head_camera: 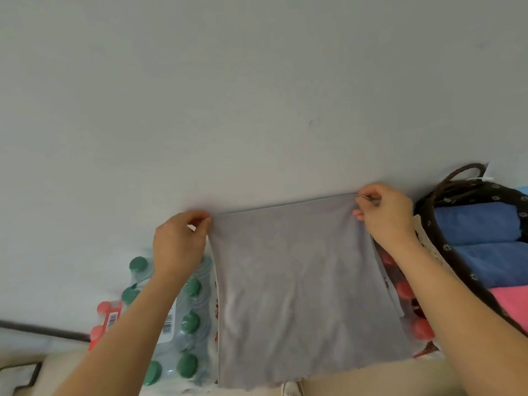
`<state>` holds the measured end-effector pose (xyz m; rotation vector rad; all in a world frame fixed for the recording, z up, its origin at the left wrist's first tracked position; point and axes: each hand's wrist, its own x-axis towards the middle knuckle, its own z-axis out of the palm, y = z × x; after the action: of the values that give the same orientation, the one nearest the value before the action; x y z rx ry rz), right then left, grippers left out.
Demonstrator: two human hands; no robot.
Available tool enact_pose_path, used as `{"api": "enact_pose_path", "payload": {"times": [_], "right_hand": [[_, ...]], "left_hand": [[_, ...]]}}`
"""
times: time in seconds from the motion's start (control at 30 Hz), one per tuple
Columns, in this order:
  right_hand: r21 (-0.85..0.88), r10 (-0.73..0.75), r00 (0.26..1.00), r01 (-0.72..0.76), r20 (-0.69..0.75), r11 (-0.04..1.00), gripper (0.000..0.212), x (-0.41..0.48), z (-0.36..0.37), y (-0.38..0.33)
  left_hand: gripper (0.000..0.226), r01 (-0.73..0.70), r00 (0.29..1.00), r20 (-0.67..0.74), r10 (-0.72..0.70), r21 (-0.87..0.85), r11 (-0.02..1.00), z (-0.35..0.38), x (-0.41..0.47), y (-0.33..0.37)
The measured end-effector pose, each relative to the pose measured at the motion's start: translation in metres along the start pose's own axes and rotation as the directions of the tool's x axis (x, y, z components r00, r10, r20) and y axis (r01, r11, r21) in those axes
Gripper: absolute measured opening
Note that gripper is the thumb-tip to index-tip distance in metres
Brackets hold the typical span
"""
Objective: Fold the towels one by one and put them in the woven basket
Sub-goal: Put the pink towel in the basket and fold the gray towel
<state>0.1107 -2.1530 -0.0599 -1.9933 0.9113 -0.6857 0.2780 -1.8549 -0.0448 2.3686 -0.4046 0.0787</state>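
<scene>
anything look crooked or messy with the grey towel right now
Slightly: the thin grey towel hangs tilted, the right hand pinching its corner higher than the left hand. Otherwise nothing is spilled or damaged; the blue towels and pink towel sit neatly in the dark woven basket.

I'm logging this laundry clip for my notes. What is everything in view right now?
grey towel: one, grey, held up unfolded at centre, hanging in front of the bottles
woven basket: one, dark brown with a floral liner and a loop handle, right edge
blue towels: two, blue, folded, in the basket
pink towel: one, pink, in the basket nearer than the blue ones
green-capped bottles: one wrapped pack, at least six caps showing, lower left
red-capped bottles: several, red caps, on both sides of the grey towel
wall: one, pale grey, upper half
left hand: pinches the towel's top left corner
right hand: pinches the towel's top right corner
</scene>
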Motion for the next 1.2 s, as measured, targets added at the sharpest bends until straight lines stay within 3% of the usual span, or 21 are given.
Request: {"api": "enact_pose_path", "payload": {"times": [0.07, 0.13, 0.23, 0.4, 0.53, 0.73, 0.97, 1.2], "right_hand": [[0.086, 0.009, 1.000, -0.008, -0.003, 0.996, 0.008, -0.007, -0.005, -0.002], [0.064, 0.007, 1.000, -0.007, 0.010, 0.998, 0.011, -0.021, -0.013, -0.001], [0.058, 0.048, 0.997, -0.051, 0.057, 0.997, 0.011, -0.052, -0.033, 0.000], [0.139, 0.138, 0.976, -0.162, 0.171, 0.977, 0.018, -0.111, -0.069, -0.001], [0.080, 0.165, 0.960, -0.187, 0.226, 0.979, 0.025, -0.151, -0.088, 0.015], [-0.213, -0.033, 0.968, 0.087, 0.248, 0.973, 0.033, -0.196, -0.080, 0.047], [-0.382, -0.159, 0.939, 0.272, 0.304, 0.883, 0.030, -0.199, -0.074, 0.056], [-0.402, -0.165, 0.951, 0.263, 0.261, 0.877, 0.028, -0.191, -0.069, 0.051]], "left_hand": [[0.008, 0.051, 0.999, 0.010, -0.051, -0.065, 0.997, -0.005, -0.003, 0.005], [0.007, 0.118, 0.992, 0.064, -0.108, -0.195, 0.974, -0.009, -0.015, 0.006], [0.005, 0.271, 0.961, 0.178, -0.212, -0.462, 0.845, -0.017, -0.045, 0.004], [0.009, 0.375, 0.927, 0.254, -0.276, -0.637, 0.674, -0.035, -0.098, -0.005], [0.009, 0.415, 0.909, 0.258, -0.329, -0.650, 0.637, -0.039, -0.142, -0.012], [0.005, 0.526, 0.850, 0.375, -0.369, -0.588, 0.614, -0.031, -0.184, -0.039], [0.009, 0.531, 0.843, 0.420, -0.336, -0.548, 0.646, -0.025, -0.209, -0.053], [0.009, 0.449, 0.884, 0.388, -0.260, -0.554, 0.701, -0.025, -0.214, -0.054]]}}
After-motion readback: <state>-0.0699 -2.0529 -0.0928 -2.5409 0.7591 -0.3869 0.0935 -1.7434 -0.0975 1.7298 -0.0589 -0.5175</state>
